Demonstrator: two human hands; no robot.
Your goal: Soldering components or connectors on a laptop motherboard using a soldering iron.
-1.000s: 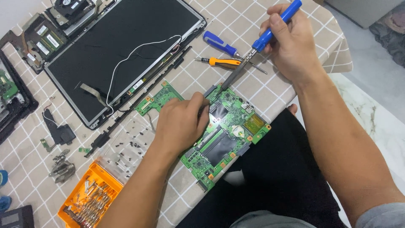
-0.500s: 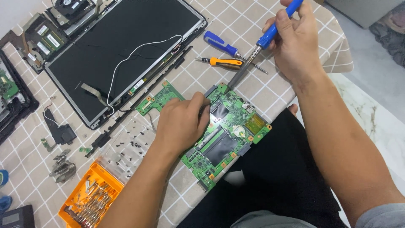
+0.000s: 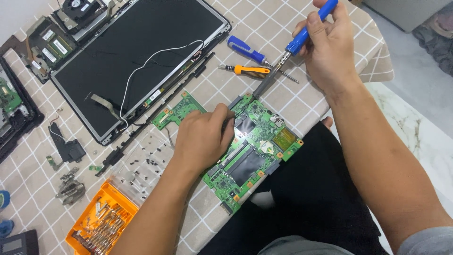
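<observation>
A green laptop motherboard (image 3: 252,156) lies at the near edge of a checked tablecloth (image 3: 283,28). My left hand (image 3: 203,137) rests flat on its left half and presses it down, fingers curled. My right hand (image 3: 325,47) grips a blue-handled screwdriver (image 3: 302,35) held at a slant; its dark shaft (image 3: 269,80) runs down-left and the tip touches the board's top edge. The tip itself is too small to make out.
A laptop screen panel (image 3: 132,56) with a white cable lies at the back left. Two spare screwdrivers, blue (image 3: 245,49) and orange (image 3: 247,71), lie behind the board. Loose screws (image 3: 141,165), an orange bit case (image 3: 101,222) and removed parts (image 3: 42,42) fill the left side.
My right hand has tilted the screwdriver handle slightly and shifted a little upward. My left hand and the board have stayed in place.
</observation>
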